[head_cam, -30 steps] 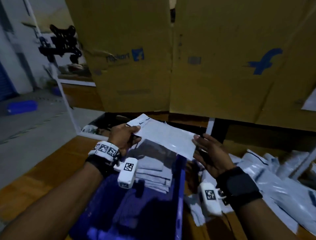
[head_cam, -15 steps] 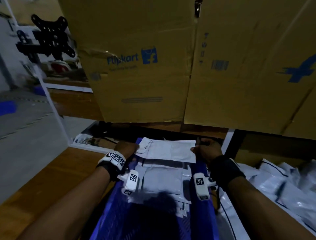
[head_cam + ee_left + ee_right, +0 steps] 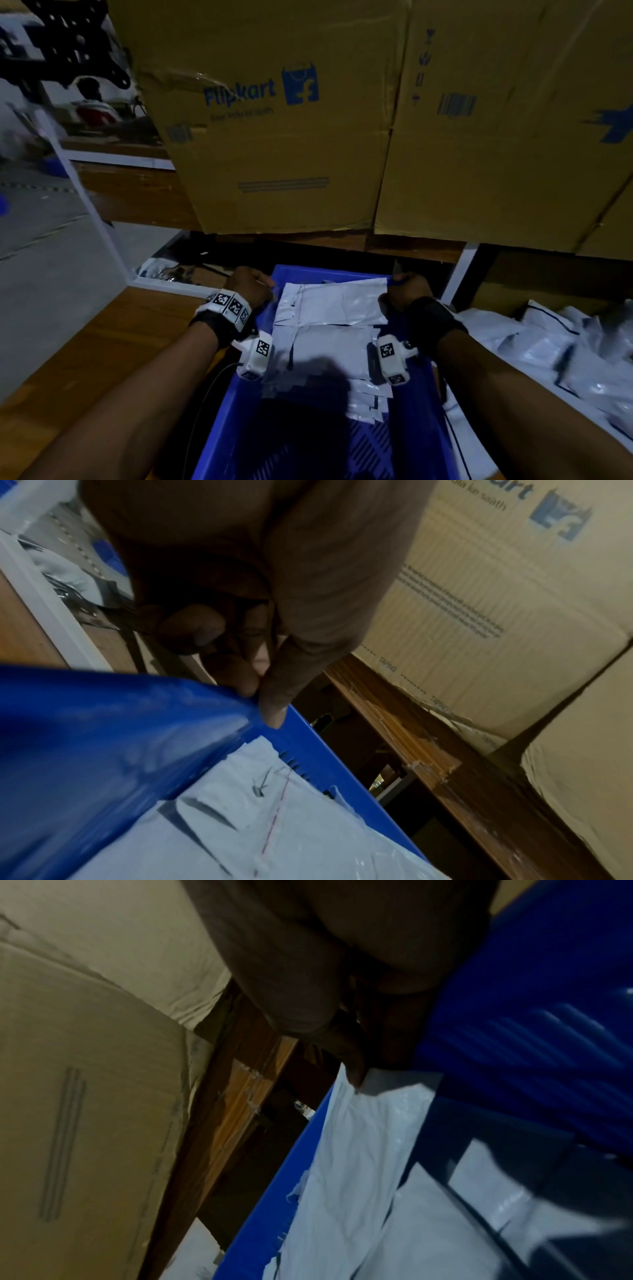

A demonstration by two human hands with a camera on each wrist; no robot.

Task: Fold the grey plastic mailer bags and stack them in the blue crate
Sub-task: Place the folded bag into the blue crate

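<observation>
Now | folded mailer bag (image 3: 330,303): pale grey, glossy, creased | atop stack in blue crate (image 3: 416,404)

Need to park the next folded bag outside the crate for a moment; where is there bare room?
Bare wooden tabletop lies left of the blue crate, beyond the left hand. Right of the crate, past the right hand, loose mailer bags crowd the table. Boxes wall off the back.

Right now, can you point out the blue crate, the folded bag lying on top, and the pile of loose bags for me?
blue crate (image 3: 329,271): head view, on its far rim.
top folded bag (image 3: 337,303): head view, middle of its upper face.
pile of loose bags (image 3: 561,346): head view, on a bag near the pile's middle, right of the crate.
</observation>
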